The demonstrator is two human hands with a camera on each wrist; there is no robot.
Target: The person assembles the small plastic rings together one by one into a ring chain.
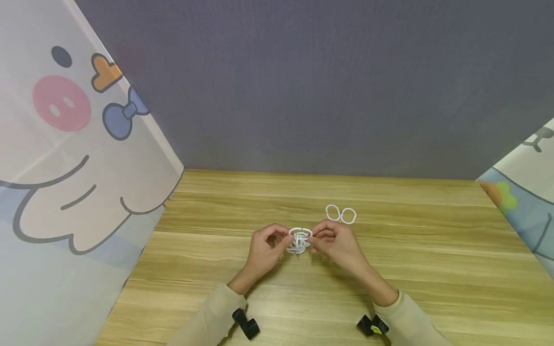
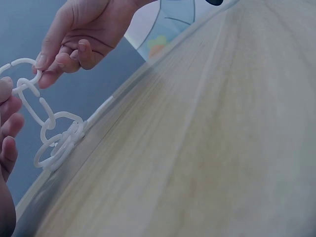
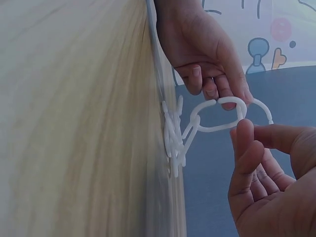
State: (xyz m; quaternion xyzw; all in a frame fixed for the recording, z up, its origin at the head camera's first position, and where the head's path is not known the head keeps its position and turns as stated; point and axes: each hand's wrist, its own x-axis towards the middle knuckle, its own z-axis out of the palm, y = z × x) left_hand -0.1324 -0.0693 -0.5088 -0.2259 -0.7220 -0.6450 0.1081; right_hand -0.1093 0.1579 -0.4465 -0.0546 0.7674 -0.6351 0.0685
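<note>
A white oval plastic chain link [image 1: 300, 229] is stretched between the two hands. My left hand [image 1: 265, 247] pinches its left side between thumb and fingertips. Its right side is pinched by my right hand [image 1: 339, 242], whose other fingers are loosely curled. Another link [image 3: 210, 129] hooks through the held one and leads down to a bunch of joined white links [image 3: 173, 140] by the wooden tabletop. Small gaps show in some of the links. In the left wrist view, the fingertips of the left hand [image 2: 7, 128] are partly cut off by the frame.
Two loose white links, a left one [image 1: 327, 211] and a right one [image 1: 354, 216], lie side by side on the wooden table [image 1: 433, 240] beyond the right hand. A grey panel [image 1: 324, 96] rises behind the table, with cartoon-printed panels [image 1: 130, 192] at the sides.
</note>
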